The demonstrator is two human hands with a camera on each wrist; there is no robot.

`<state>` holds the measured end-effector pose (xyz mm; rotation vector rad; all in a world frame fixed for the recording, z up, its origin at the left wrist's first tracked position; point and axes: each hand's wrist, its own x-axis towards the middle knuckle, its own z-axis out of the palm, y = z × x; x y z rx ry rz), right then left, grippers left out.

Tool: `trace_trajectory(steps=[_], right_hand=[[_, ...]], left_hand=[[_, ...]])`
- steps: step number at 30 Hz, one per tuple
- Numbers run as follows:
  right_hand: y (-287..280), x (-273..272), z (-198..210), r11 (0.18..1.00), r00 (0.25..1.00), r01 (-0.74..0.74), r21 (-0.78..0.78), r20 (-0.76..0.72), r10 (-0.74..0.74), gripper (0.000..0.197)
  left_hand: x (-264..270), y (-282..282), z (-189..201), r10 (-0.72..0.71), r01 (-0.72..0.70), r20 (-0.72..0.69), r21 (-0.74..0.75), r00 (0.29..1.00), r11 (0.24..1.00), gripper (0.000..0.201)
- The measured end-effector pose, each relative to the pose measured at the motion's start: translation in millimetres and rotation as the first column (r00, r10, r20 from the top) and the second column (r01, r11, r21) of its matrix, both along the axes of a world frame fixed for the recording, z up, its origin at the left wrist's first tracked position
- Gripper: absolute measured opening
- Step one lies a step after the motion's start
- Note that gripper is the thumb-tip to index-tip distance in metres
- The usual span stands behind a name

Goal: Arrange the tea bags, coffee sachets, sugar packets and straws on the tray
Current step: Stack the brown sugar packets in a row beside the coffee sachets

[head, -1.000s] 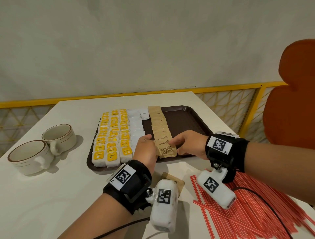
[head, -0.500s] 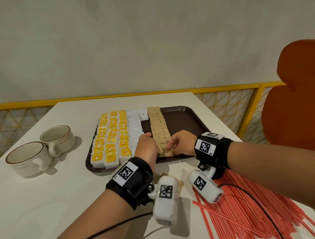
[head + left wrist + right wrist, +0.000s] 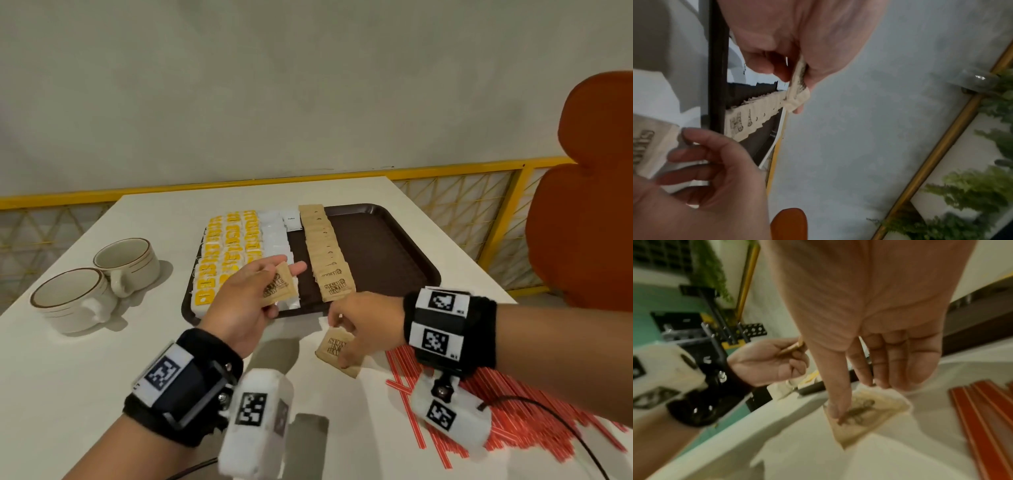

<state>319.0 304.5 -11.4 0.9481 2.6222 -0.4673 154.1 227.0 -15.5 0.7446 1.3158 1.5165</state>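
Fingers [image 3: 838, 412] of the right hand [image 3: 370, 318] press down on a brown sugar packet [image 3: 334, 349] lying on the white surface [image 3: 85, 394], just in front of the tray [image 3: 394, 246]; they look about to pinch it, though no firm grip shows. On that tray, yellow tea bags [image 3: 226, 253], white sachets [image 3: 274, 233] and a brown sugar row [image 3: 325, 253] already lie in columns. Red straws [image 3: 513, 411] wait in a heap by the right wrist. The left hand [image 3: 239, 301] holds a second packet [image 3: 279, 286] pinched between thumb and fingers above the tray's near edge. Sugar is the step in hand, I'd say; next each packet needs laying squarely at the near end of the brown row.
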Motion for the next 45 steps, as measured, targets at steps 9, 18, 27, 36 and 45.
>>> trace_trajectory(steps=[9, 18, 27, 36, 45], right_hand=[[5.4, -8.7, 12.8, 0.981, 0.958, 0.092, -0.172, -0.254, -0.134, 0.016], [43.9, 25.3, 37.3, 0.785, 0.521, 0.232, -0.574, -0.608, -0.599, 0.01], [63.2, 26.4, 8.4, 0.717, 0.513, 0.33, -0.614, -0.521, -0.682, 0.012], [80.2, 14.6, -11.9, 0.726, 0.581, 0.331, -0.603, -0.476, -0.66, 0.008], [80.4, 2.6, -22.7, 0.822, 0.689, 0.395, -0.411, -0.459, -0.561, 0.019]], left_hand=[[-0.8, -4.5, -5.5, 0.008, -0.01, -0.091, -0.021, 0.996, 1.0, 0.022], [4.6, 36.8, -5.2, 0.044, -0.051, -0.519, 0.002, 0.854, 0.999, 0.017], [33.0, 84.3, -16.5, -0.063, -0.046, -0.608, -0.162, 0.791, 0.986, 0.013], [25.4, 56.3, -0.1, 0.061, -0.091, -0.252, -0.11, 0.966, 0.99, 0.029], [47.7, 52.5, -0.9, -0.02, 0.041, 0.1, -0.207, 0.995, 0.977, 0.038]])
